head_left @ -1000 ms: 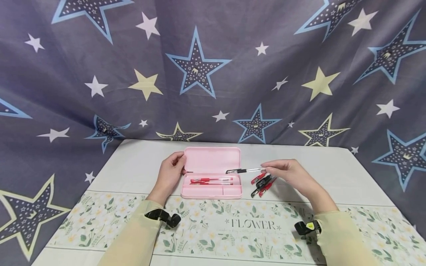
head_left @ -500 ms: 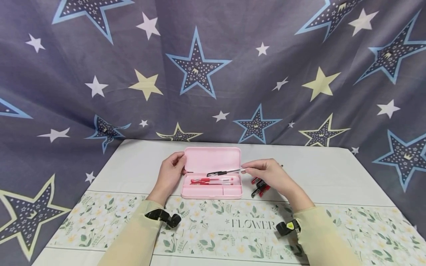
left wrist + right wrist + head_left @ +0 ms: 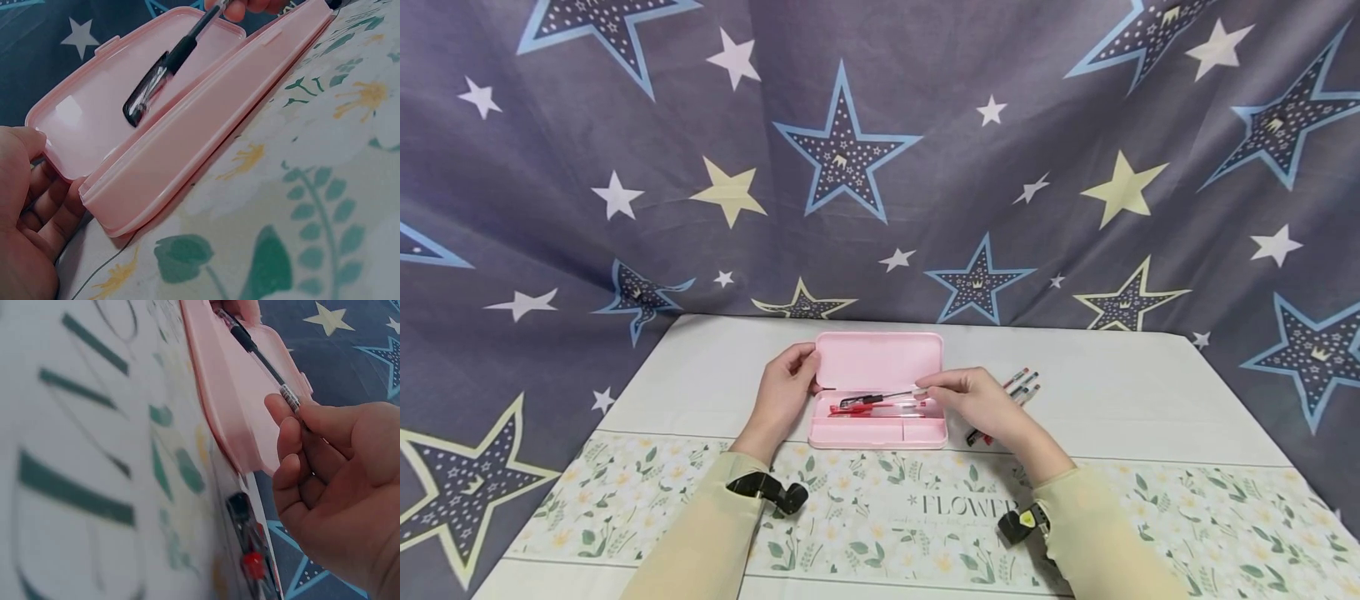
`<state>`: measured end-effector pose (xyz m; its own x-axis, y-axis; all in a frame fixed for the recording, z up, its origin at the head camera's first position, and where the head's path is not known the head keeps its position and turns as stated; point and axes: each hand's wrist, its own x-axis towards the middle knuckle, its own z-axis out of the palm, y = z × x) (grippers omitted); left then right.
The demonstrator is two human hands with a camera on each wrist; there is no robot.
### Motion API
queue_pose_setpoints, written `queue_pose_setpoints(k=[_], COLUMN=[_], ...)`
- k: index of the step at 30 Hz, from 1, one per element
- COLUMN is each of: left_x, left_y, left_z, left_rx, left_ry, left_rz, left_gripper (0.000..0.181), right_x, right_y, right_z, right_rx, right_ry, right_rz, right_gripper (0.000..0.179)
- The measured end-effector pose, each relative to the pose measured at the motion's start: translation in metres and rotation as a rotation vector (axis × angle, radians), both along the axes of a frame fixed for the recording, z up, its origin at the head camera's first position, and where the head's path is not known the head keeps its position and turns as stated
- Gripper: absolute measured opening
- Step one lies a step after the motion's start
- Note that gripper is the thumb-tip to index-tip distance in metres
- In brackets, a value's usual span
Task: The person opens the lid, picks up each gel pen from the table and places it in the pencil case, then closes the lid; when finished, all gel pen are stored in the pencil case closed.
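A pink pencil case (image 3: 857, 432) lies with its lid (image 3: 880, 360) raised at the back. My left hand (image 3: 786, 387) holds the lid's left edge, thumb on the inner side and fingers behind it. Between thumb and fingertips, my right hand (image 3: 973, 402) pinches the clear end of a black gel pen (image 3: 872, 399). The black pen (image 3: 172, 69) slants over the case, its capped end pointing left. Inside the long rear compartment are red pens (image 3: 842, 411); the black one partly overlaps them in the head view.
Several red and black pens (image 3: 1018, 385) lie in a bunch right of the case, partly hidden by the right hand. A flower-printed strip (image 3: 850, 517) crosses the white table (image 3: 1112, 383). A star-patterned curtain (image 3: 880, 250) hangs behind.
My right hand has carried the black pen leftward and lower, from beside the lid to over the rear compartment. The left hand has stayed at the lid.
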<state>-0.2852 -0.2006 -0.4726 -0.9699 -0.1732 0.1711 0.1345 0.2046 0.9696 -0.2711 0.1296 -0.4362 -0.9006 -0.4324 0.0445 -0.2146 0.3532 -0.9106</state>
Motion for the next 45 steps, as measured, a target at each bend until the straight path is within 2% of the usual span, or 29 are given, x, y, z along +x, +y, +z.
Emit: queue_pose_setpoints(k=[5,9,15,25,32,45], left_x=[0.001,0.001,0.0,0.0,0.0,-0.001], left_y=[-0.001,-0.001,-0.001,-0.001,-0.001,-0.002], left_z=[0.0,0.0,0.0,0.0,-0.001,-0.002], left_rx=[-0.006,0.002,0.01,-0.011,0.0,-0.015], left_ry=[0.002,0.013,0.024,0.014,0.02,0.016], left_rz=[-0.005,-0.007,-0.008,-0.002,-0.004,0.0], left_gripper=[0.028,0.027,0.025,0.027,0.026,0.025], right_x=[0.001,0.001,0.0,0.002,0.003,0.0], right_y=[-0.007,-0.009,-0.009,-0.012,-0.013,-0.007], right_z=[-0.004,-0.007,-0.008,-0.004,-0.005,-0.004], right_rx=[-0.04,-0.02,0.018,0.17,0.226,0.266], right_ry=[-0.024,-0.031,0.014,0.119,0.132,0.132], right_rz=[0.018,0.032,0.05,-0.023,-0.05,-0.085], right_gripper=[0.027,0.027,0.025,0.007,0.007,0.012])
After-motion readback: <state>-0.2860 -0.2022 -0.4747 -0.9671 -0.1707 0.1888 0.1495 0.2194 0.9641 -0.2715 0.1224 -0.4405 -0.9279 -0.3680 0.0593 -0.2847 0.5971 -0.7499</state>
